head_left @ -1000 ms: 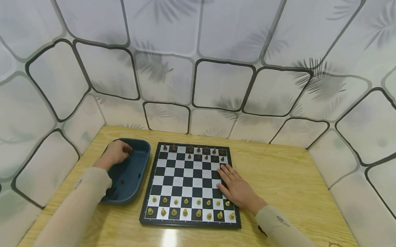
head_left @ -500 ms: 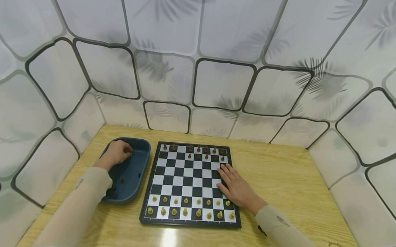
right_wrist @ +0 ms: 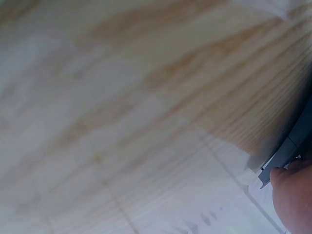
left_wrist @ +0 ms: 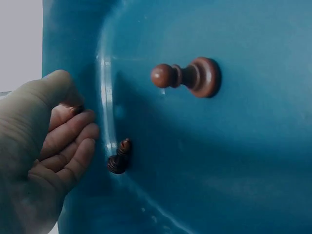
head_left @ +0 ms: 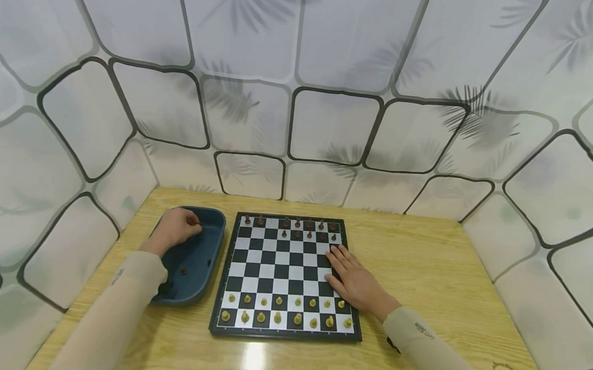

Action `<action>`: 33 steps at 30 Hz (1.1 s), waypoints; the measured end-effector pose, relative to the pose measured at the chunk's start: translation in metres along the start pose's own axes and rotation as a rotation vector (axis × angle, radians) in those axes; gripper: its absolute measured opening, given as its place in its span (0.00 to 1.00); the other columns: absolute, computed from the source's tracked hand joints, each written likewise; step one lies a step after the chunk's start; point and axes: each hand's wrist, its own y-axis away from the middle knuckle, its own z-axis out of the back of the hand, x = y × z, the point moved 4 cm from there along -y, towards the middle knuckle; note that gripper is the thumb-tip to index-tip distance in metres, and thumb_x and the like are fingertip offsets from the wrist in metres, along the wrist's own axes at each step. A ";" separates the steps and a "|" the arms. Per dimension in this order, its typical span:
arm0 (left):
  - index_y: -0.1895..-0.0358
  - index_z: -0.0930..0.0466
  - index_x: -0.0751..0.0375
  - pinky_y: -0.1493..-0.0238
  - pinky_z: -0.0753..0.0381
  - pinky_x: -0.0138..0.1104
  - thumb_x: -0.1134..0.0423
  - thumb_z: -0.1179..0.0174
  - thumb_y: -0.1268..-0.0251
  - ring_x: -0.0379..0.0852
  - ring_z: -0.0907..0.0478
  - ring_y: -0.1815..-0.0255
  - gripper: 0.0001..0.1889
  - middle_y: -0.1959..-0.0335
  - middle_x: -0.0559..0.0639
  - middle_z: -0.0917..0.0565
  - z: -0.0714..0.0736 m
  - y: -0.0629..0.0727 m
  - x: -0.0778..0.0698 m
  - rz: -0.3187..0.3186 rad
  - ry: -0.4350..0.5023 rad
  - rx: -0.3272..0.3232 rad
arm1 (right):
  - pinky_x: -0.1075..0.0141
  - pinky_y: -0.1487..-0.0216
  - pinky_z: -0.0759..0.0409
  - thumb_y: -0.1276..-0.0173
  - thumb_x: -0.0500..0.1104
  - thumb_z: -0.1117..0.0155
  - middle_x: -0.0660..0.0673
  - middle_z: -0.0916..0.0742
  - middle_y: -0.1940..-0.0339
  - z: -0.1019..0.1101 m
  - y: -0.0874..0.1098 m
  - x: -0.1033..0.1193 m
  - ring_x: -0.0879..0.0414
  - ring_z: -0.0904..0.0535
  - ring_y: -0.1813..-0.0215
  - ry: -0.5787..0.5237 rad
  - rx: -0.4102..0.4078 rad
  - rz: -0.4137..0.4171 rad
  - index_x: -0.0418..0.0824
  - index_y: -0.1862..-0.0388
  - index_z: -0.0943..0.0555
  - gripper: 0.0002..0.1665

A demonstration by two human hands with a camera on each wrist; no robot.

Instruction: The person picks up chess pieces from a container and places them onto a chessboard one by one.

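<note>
My left hand (head_left: 175, 229) is inside the blue plastic tub (head_left: 218, 220), near its far end. Its thumb and fingertips pinch a small dark brown chess piece (left_wrist: 77, 110), mostly hidden by the fingers. A reddish-brown pawn (left_wrist: 187, 78) lies on its side on the tub floor, and a darker chess piece (left_wrist: 119, 157) lies close to the tub's curved wall. To the right, my right hand (head_left: 357, 283) rests flat on the right edge of the chessboard (head_left: 285, 335), fingers extended. In the right wrist view only part of that hand (right_wrist: 295, 195) shows at the board's dark edge.
Yellow pieces (head_left: 277, 318) stand in two rows along the near side of the board. Brown pieces (head_left: 297, 224) stand on the far rows, with gaps toward the left. The wooden table (head_left: 409, 247) meets a patterned curtain (head_left: 335, 125) behind and at both sides.
The left hand's fingertips have shifted slightly right inside the tub, the thumb and fingers closing together. The right hand and the pieces on the board have stayed in place.
</note>
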 end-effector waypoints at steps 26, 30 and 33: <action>0.53 0.10 0.67 0.58 0.12 0.49 0.63 0.31 0.29 0.59 0.11 0.57 0.10 0.57 0.63 0.08 0.017 -0.009 -0.076 -0.138 0.227 -0.219 | 0.45 0.15 0.43 0.14 0.61 0.54 0.37 0.38 0.13 0.000 0.000 0.000 0.40 0.49 0.11 -0.008 0.007 0.002 0.38 0.14 0.41 0.42; 0.52 0.10 0.67 0.56 0.12 0.50 0.63 0.30 0.29 0.59 0.12 0.56 0.11 0.56 0.63 0.09 0.010 -0.013 -0.088 -0.170 0.228 -0.234 | 0.45 0.15 0.43 0.14 0.62 0.55 0.37 0.38 0.13 0.000 0.000 -0.001 0.40 0.50 0.11 0.001 0.014 0.002 0.38 0.14 0.42 0.42; 0.51 0.09 0.67 0.55 0.13 0.51 0.62 0.31 0.29 0.59 0.14 0.56 0.12 0.56 0.63 0.10 0.005 -0.016 -0.098 -0.190 0.214 -0.244 | 0.46 0.14 0.44 0.14 0.63 0.56 0.38 0.39 0.13 -0.002 0.000 -0.002 0.41 0.50 0.11 0.006 0.022 -0.003 0.39 0.14 0.43 0.42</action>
